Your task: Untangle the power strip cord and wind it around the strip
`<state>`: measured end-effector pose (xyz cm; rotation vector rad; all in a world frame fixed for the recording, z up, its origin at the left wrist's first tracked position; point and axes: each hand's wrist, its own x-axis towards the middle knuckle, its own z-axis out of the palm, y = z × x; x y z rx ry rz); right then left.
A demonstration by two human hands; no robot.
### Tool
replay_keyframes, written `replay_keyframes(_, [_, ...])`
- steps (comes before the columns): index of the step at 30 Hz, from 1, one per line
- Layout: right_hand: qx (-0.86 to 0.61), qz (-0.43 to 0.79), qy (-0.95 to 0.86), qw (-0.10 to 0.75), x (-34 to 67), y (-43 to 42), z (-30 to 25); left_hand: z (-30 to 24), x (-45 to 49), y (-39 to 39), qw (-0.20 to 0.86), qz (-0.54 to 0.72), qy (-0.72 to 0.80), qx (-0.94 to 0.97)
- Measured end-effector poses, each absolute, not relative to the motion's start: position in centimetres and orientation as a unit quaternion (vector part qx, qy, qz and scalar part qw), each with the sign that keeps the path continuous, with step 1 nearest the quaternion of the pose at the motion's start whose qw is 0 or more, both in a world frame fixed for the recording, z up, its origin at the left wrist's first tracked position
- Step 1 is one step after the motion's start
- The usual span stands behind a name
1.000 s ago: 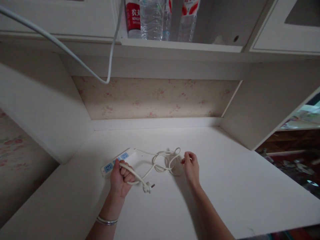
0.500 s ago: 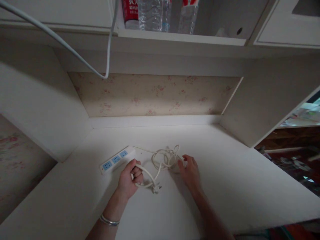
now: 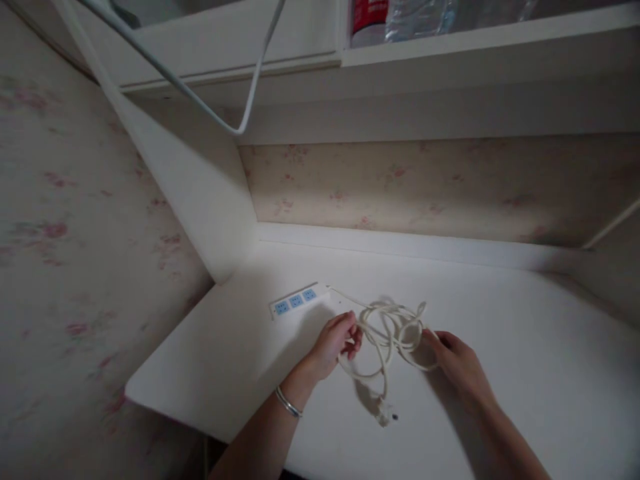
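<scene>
A white power strip (image 3: 296,301) with three blue socket blocks lies on the desk, left of my hands. From its right end runs a cream power cord (image 3: 387,327), bunched in loose, tangled loops. My left hand (image 3: 336,343), a silver bangle on its wrist, has its fingers curled round the left side of the loops. At the right side of the coil, my right hand (image 3: 455,363) pinches a strand between thumb and fingers. The cord's plug (image 3: 383,412) hangs at the near end, below the loops.
The white desk (image 3: 240,353) has side panels and a floral back wall (image 3: 400,187). Overhead, a shelf (image 3: 475,47) holds a red-labelled package (image 3: 369,20) and clear plastic bottles (image 3: 417,20). A pale cable (image 3: 220,120) dangles from above in front of the cabinet.
My view has swung left. My right hand, earlier beside the coil with fingers apart, has closed on the cord. The loops look lifted and spread between both hands.
</scene>
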<state>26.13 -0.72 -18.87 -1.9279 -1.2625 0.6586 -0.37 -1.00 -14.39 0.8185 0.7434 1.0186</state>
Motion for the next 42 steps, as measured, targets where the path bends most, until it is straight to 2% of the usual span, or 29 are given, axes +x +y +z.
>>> replay_keyframes(6, [-0.690, 0.379, -0.439, 0.432, 24.5, -1.1, -18.3, -15.3, -0.3, -0.7, 0.755, 0.407, 0.329, 0.395])
replay_keyframes(10, [-0.618, 0.465, -0.378, 0.509, 22.8, -1.5, -17.3, -15.7, -0.7, -0.4, 0.800, 0.368, 0.326, 0.344])
replay_keyframes(15, [-0.560, 0.523, -0.330, 0.550, 21.7, -1.7, -16.7, -15.7, -1.4, -0.1, 0.839, 0.321, 0.314, 0.305])
replay_keyframes(30, [-0.564, 0.507, -0.393, 0.520, 20.4, -1.6, -17.7, -14.2, -0.9, -1.1, 0.847, 0.340, 0.265, 0.310])
replay_keyframes(35, [-0.531, 0.518, -0.394, 0.542, 20.0, -1.8, -17.4, -13.6, -0.9, -1.2, 0.825, 0.340, 0.300, 0.337])
replay_keyframes(42, [-0.384, 0.655, -0.316, 0.569, 20.7, -2.3, -15.4, -14.7, -0.3, -0.6, 0.787, 0.392, 0.356, 0.315])
